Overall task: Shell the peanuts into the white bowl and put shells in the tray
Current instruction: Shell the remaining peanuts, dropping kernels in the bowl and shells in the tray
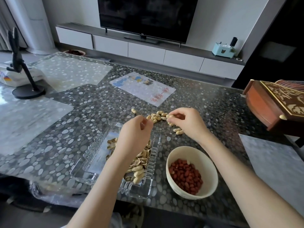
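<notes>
Red-skinned kernels (185, 176) lie in the white bowl (211, 171), which stands on the pebble-patterned surface (213, 112) just right of the clear glass tray (82, 162). The tray holds split shells (142, 159), but our left forearm crosses it and hides much of the heap. A few pods at its near end look unopened, though we cannot be sure.

The left hand (134, 134) hovers over the tray's far end with its fingers curled toward the thumb. We cannot tell whether anything sits between them. The right hand (186, 123) pinches a peanut (170, 116) between thumb and fingertips at the right edge of the pile of peanuts (157, 116), which lies beyond the tray. The hand covers part of that pile, and a couple of pods show just below its fingers. One stray pod (134, 110) lies apart to the left.

A printed sheet (143, 88) lies further back, and its cartoon figures and red marks are too blurred to read. The television (148, 15) has a small white logo on its lower edge, too small for us to read. A carved wooden box (276, 102) is cut off at the right edge. A bag (9, 79) with coloured print is cut off at the left, behind a black stand (28, 92).
</notes>
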